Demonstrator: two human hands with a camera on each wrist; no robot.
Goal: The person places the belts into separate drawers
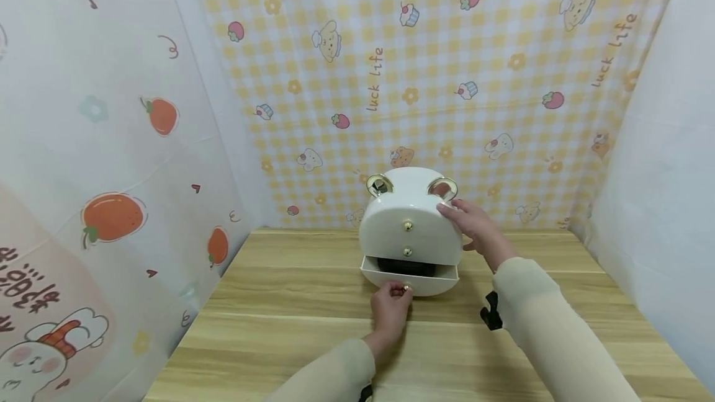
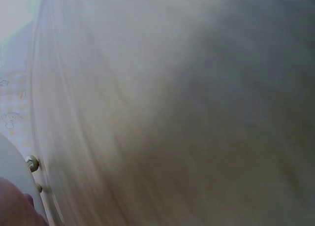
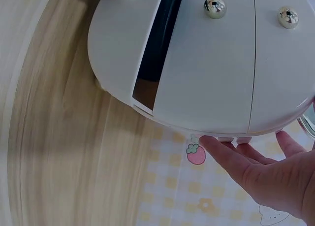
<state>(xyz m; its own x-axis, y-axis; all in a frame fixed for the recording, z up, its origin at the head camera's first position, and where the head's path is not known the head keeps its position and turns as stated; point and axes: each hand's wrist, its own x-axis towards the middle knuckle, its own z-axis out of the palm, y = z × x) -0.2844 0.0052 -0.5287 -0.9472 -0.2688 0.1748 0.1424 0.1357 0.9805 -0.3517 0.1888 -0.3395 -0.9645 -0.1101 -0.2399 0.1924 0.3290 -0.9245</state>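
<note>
A white, rounded storage box with gold-rimmed ears and gold knobs stands on the table. Its bottom drawer is pulled partway out, and a dark object shows inside. My left hand pinches the knob on that drawer's front. Against the box's right side rests my right hand, its thumb near the right ear. The right wrist view shows this hand's extended fingers along the box's side. Only a small part of the left hand appears in the blurred left wrist view.
The wood-grain table spreads around the box. Behind it hangs a yellow checked cloth with printed fruit and cartoons. A printed white cloth stands on the left, a plain white one on the right.
</note>
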